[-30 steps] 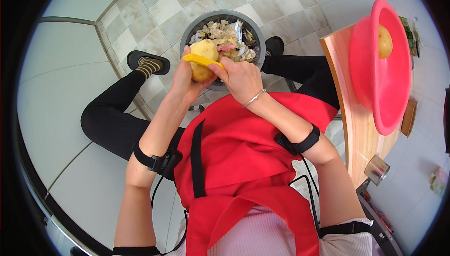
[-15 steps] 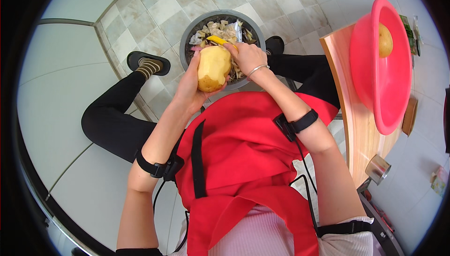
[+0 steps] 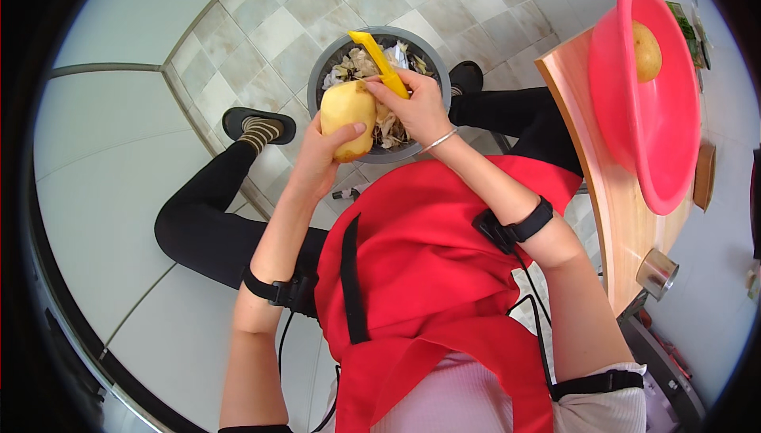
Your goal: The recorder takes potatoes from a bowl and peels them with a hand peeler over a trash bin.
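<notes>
While the left hand [image 3: 321,148] holds a mostly peeled potato [image 3: 346,108] over the grey bin [image 3: 432,51], its fingers wrapped round the side and the thumb laid across the pale flesh, the right hand [image 3: 418,108] keeps its own fingers closed on a yellow peeler [image 3: 379,57]. Half a second ago that peeler lay across the far end of the potato; now it is tipped up clear of it, and the right fingertips have come to that end, by a small brown patch. The potato has been turned in the grip as well. To my eye that is a break between strokes to deal with a leftover spot, the peeling well along on the side I can see. Some skin remains at the near end. Whether the fingertips press the patch or just sit beside it, I can't tell. Over on the right, an unpeeled second potato [image 3: 648,53] sits in the pink bowl [image 3: 670,148] on the wooden bench [image 3: 590,116]. I can read no lettering on peeler, bowl or metal tin [image 3: 657,274].
</notes>
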The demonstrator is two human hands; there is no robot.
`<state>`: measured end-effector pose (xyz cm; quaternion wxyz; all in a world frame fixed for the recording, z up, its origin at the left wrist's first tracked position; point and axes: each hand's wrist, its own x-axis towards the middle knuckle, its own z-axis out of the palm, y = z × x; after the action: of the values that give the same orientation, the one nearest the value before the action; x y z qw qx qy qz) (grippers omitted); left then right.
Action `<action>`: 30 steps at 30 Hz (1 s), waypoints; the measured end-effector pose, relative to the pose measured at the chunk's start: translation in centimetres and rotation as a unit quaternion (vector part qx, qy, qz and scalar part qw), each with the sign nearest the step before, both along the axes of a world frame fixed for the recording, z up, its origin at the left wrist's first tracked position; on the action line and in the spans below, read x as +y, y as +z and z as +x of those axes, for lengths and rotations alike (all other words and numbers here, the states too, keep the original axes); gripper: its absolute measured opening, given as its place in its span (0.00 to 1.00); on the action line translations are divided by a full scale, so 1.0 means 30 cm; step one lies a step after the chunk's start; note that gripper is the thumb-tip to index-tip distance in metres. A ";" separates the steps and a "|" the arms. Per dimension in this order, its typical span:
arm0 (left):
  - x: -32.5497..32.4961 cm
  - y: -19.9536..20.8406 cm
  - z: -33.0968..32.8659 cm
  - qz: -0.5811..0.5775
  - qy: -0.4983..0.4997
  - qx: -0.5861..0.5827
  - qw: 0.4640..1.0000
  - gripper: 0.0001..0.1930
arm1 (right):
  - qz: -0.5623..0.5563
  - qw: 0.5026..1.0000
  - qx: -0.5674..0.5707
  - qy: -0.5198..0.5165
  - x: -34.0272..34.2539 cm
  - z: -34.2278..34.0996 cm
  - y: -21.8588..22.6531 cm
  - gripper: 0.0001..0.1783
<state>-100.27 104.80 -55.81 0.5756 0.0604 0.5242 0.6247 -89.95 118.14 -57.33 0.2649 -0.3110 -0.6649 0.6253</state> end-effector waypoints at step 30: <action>0.038 -0.038 0.030 -0.085 0.070 0.117 0.987 0.24 | 0.286 0.903 -0.316 0.044 -0.053 0.009 0.029 0.25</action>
<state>-99.39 105.94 -56.94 0.4681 0.0470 0.6422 0.6052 -89.69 116.56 -56.45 0.0906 -0.3732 -0.8772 0.2882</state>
